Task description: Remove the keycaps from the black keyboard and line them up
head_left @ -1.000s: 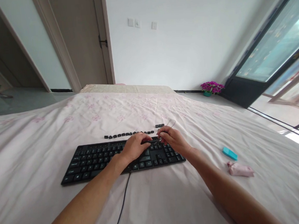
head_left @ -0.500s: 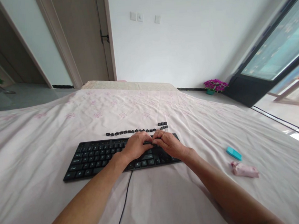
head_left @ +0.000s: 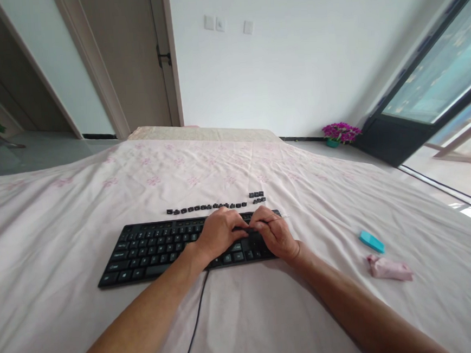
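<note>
A black keyboard (head_left: 151, 249) lies on a pale pink sheet (head_left: 271, 315), its cable (head_left: 196, 321) running toward me. My left hand (head_left: 219, 233) rests curled on the right part of the keyboard, fingers pressed down on the keys. Beside it and touching it, my right hand (head_left: 274, 232) is closed on a thin clear tool (head_left: 283, 217) whose tip pokes out to the right. A row of loose black keycaps (head_left: 205, 207) lies just behind the keyboard, with a small cluster of keycaps (head_left: 257, 197) at its right end.
A teal block (head_left: 371, 241) and a pink wrapped packet (head_left: 389, 269) lie on the sheet to the right. A purple flower pot (head_left: 340, 134) stands on the floor by the glass door (head_left: 429, 101). A wooden door (head_left: 128, 60) is behind.
My right hand has moved down from the back edge onto the keyboard's right part; a second ago the clear tool stuck up above it. The left hand has barely shifted.
</note>
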